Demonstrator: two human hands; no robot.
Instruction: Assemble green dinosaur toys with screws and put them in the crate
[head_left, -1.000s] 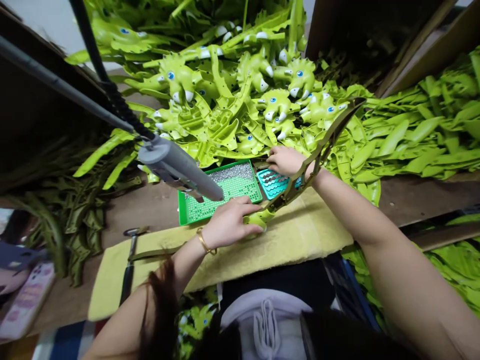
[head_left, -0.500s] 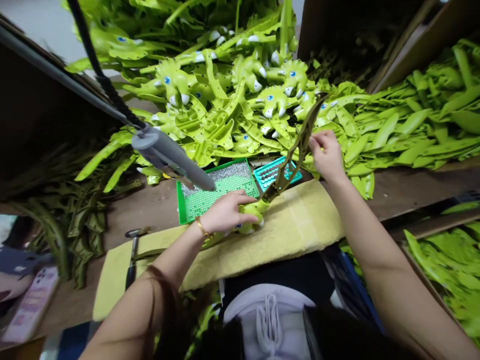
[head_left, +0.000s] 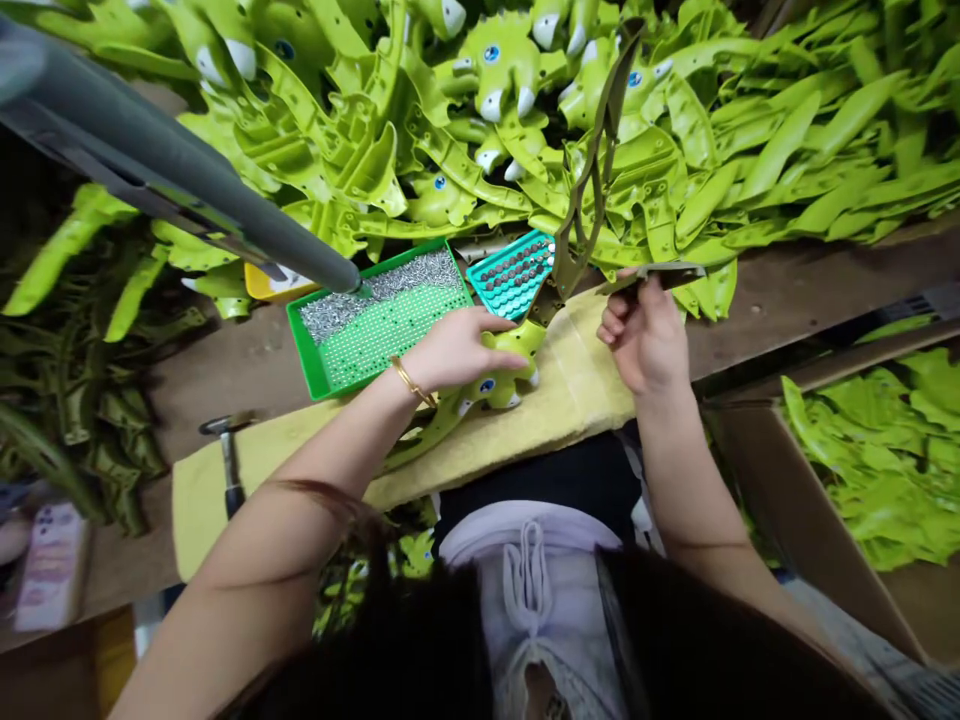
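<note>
Yellow cloth [head_left: 585, 400] on the brown tabletop [head_left: 754, 305] bears a lime-green plastic dinosaur toy [head_left: 511, 384], olive frame [head_left: 571, 268] seemingly fitted, under the left hand [head_left: 465, 350], fingers spread, the right hand [head_left: 649, 340] pinching an unattached flat olive strip [head_left: 679, 269].

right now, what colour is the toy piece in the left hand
The toy piece is lime green with a blue eye, clearest in the head view.

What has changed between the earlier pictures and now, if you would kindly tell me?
The right hand has moved from the turquoise tray rightward and nearer the person, its palm now showing, and holds an olive piece; whether it held this earlier is unclear. The left hand stays on the green toy; the green tray and hammer remain in place.
</note>
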